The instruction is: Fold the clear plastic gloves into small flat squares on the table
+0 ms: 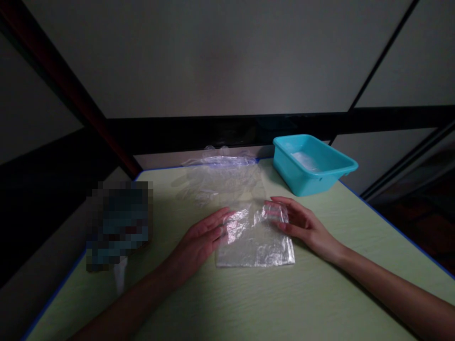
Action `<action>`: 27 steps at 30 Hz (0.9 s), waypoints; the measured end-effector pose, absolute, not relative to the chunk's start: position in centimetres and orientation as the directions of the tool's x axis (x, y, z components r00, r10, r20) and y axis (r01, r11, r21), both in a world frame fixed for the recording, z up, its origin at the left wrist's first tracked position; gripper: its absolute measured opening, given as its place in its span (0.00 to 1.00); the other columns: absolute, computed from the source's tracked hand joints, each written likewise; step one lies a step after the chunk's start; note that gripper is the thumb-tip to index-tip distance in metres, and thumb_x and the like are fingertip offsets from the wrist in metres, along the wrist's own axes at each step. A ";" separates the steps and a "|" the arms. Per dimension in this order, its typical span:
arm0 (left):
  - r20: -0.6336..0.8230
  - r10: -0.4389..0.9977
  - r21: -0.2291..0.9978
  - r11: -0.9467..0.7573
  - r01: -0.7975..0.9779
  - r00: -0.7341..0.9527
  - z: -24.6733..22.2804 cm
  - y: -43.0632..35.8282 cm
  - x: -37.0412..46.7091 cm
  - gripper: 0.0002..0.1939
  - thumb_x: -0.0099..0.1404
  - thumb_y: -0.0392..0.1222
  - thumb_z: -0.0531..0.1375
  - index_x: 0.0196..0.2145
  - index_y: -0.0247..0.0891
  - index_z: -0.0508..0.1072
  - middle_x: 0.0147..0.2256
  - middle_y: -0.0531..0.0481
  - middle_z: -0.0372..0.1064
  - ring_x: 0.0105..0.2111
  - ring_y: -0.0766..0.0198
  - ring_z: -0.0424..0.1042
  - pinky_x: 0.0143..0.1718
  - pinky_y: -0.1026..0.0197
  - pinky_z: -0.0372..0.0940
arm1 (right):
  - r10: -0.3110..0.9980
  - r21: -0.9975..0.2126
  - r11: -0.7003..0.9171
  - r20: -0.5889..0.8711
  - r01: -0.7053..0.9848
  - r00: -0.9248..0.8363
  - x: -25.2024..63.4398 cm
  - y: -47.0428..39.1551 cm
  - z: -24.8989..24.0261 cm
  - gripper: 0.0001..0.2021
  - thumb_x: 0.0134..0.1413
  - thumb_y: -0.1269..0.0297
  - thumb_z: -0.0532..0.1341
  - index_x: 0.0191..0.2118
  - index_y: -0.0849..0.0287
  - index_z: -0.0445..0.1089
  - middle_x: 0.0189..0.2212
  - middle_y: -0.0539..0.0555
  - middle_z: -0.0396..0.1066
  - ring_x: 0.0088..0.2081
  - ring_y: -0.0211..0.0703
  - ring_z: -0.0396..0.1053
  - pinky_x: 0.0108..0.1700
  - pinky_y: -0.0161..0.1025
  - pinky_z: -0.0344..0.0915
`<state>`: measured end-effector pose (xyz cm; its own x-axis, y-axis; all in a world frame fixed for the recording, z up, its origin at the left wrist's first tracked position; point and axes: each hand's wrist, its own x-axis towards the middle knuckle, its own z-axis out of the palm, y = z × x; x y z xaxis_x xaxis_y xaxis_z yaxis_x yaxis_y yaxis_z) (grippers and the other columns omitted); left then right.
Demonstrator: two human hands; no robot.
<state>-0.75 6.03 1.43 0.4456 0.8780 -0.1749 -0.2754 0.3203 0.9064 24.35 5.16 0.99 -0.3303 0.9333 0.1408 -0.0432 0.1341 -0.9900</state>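
Observation:
A folded sheet of clear, crinkled plastic film point(256, 253) lies between my hands, its lower edge straight and shiny. My left hand point(201, 239) rests against its left side with fingers stretched out. On the opposite side, my right hand point(302, 225) is open, thumb apart from the fingers and touching the film's right edge. Some fingertips show blurred through the plastic, so their exact contact is unclear. Just beyond the film lies a loose heap of clear plastic gloves point(220, 177), some finger shapes visible.
A turquoise plastic basin point(302, 182) stands at the back right with something whitish inside. At the left lies a pixelated object point(119, 227), with a white strip point(120, 274) beside it. The pale green table point(270, 308) has blue edging and meets a panelled wall.

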 end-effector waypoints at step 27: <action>0.065 0.768 0.682 -0.500 0.533 0.637 0.8 3.9 -0.6 0.26 0.62 0.35 0.50 0.59 0.41 0.54 0.61 0.49 0.46 0.59 0.57 0.48 0.58 0.50 0.46 | 0.599 -0.308 0.782 0.134 0.541 -0.789 23.1 2.6 2.4 0.28 0.58 0.59 0.52 0.60 0.68 0.48 0.61 0.63 0.41 0.62 0.46 0.37 0.62 0.48 0.36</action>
<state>-0.56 3.86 0.84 0.6368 0.7683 0.0652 0.5334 -0.5001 0.6822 23.15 2.57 2.39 -0.7895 0.5989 0.1344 0.5411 0.7824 -0.3082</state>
